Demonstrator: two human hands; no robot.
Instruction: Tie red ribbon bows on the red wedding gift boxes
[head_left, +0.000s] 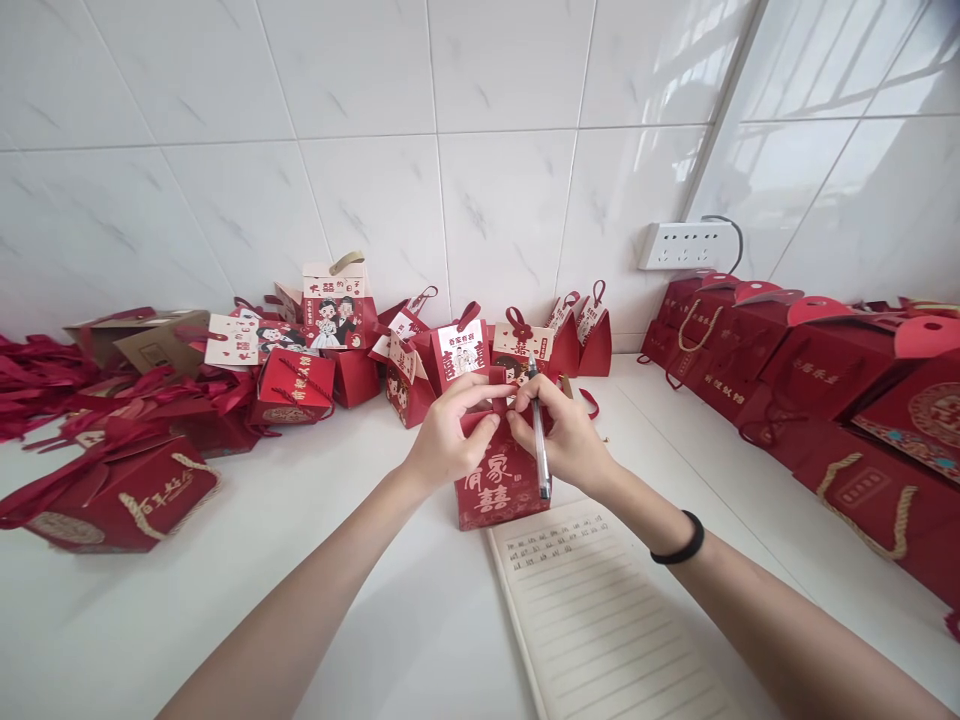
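Observation:
A small red gift box point(499, 495) with pale gold lettering stands upright on the white table, in front of me. My left hand point(452, 432) is closed on the top of this box, thumb and fingers pinching its upper edge. A clear-barrelled pen point(541, 450) is held in my right hand point(566, 430), pointing down across the box's right side. The fingertips of that hand also touch the box top, close to my left fingers. My hands partly hide the top of the box. An open lined notebook point(607, 620) with handwritten rows lies just right of the box.
Several red and cream gift boxes point(337, 310) with ribbon loops stand along the tiled wall. More red boxes with rope handles point(877, 480) line the right side. Another red box point(127, 500) and ribbons point(37, 385) lie at left. A power strip point(686, 246) hangs on the wall.

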